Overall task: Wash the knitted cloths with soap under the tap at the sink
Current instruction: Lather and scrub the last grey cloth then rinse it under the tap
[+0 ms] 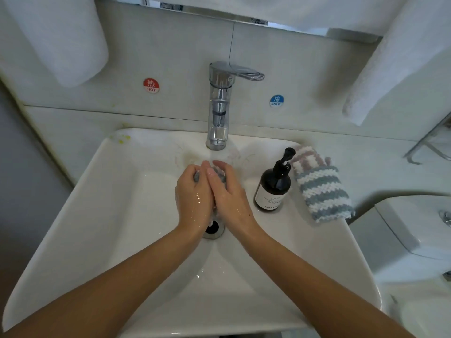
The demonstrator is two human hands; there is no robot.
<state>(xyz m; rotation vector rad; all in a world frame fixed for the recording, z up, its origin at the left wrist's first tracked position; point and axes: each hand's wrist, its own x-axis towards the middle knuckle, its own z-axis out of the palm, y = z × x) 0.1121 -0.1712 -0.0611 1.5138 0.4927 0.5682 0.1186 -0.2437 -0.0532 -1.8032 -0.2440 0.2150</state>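
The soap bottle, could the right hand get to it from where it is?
Probably yes. The soap bottle stands on the sink rim just beside the right hand, nothing between them. But that hand's grip is busy with a cloth, shared with the left hand.

Head view looks steeply down (close in) onto the sink (73, 215).

Over the sink (102, 215), just in front of the tap (218, 113): left hand (194, 196) and right hand (229, 193), both wet, pressed together around a grey knitted cloth (216, 173). Right of the tap: dark soap bottle (274, 184) on the sink rim, striped cloths (322, 189) just beyond it.
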